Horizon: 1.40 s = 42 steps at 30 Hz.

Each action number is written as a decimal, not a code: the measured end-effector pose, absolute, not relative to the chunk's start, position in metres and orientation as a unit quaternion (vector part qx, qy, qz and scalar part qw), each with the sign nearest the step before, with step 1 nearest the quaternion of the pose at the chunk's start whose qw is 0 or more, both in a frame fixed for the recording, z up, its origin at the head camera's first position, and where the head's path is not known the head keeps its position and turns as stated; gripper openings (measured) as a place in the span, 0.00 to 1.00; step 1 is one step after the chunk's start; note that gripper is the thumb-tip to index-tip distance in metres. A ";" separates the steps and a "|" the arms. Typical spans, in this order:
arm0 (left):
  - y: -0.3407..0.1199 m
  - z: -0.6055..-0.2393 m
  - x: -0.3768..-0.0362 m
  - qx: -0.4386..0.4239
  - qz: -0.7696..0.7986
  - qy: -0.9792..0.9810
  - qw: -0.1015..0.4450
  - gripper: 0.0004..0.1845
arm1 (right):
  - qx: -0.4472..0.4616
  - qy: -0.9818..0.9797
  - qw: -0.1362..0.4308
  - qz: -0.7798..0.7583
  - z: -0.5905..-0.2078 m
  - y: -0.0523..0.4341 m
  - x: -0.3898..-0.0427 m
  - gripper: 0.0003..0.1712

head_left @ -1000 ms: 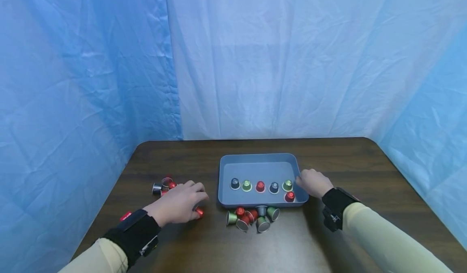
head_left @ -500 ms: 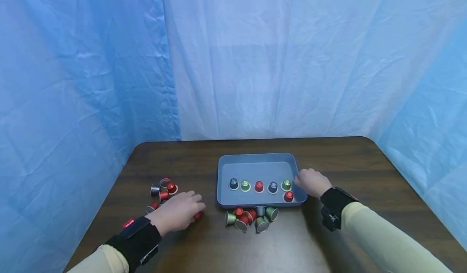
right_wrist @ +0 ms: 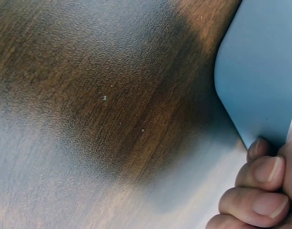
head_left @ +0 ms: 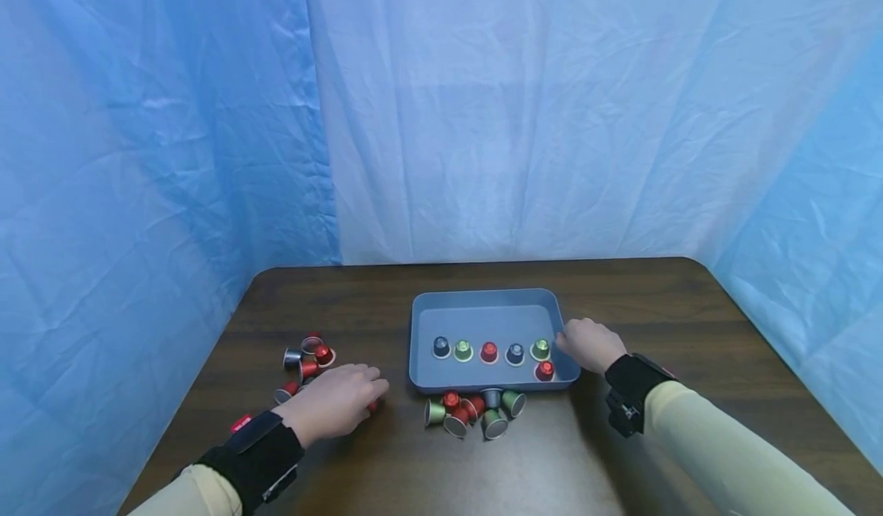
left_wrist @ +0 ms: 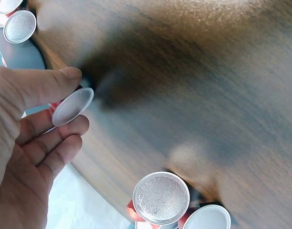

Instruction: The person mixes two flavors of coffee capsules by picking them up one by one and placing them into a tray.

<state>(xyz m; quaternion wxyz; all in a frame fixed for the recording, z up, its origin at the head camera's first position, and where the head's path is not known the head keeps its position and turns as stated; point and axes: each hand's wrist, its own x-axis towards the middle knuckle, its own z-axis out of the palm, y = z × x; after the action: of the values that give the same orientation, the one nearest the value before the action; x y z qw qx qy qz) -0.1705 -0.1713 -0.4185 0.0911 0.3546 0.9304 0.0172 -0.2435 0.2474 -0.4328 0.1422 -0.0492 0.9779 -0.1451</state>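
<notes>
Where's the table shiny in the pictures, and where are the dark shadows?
Head view: the table shines near the front, with shadow beside the right sleeve; left wrist view: glare along the top, soft shadow beside the pod; right wrist view: pale glare lower left, dark shadow across the middle.

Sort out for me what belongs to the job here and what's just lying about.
Likely part of the job:
left hand, pinching a red pod
right hand, holding the tray
six pods in the tray
left pod pile
front pod pile

Apparently just surroundings:
table
blue sheets
wristbands
</notes>
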 end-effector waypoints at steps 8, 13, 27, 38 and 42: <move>-0.173 -0.408 -0.172 0.367 0.017 0.929 0.036 0.17 | -0.046 0.978 0.146 -0.139 -0.432 0.247 -0.245 0.16; -0.173 -0.395 -0.173 0.377 0.030 0.926 0.000 0.16 | -0.046 0.979 0.144 -0.138 -0.432 0.247 -0.245 0.16; -0.167 -0.352 -0.181 0.359 0.060 0.930 -0.056 0.14 | -0.044 0.977 0.151 -0.142 -0.430 0.247 -0.243 0.16; -0.159 -0.331 -0.189 0.374 0.059 0.922 -0.078 0.14 | -0.048 0.978 0.149 -0.141 -0.430 0.247 -0.243 0.16; -0.156 -0.331 -0.192 0.377 0.062 0.921 -0.077 0.13 | -0.049 0.978 0.150 -0.139 -0.430 0.246 -0.243 0.15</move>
<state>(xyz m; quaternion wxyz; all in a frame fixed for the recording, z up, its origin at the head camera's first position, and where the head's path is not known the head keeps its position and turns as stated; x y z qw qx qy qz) -0.1917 -0.1561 -0.3309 -0.0775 0.3773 0.9208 0.0618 -0.2433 0.2460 -0.4301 0.1499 -0.0492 0.9776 -0.1391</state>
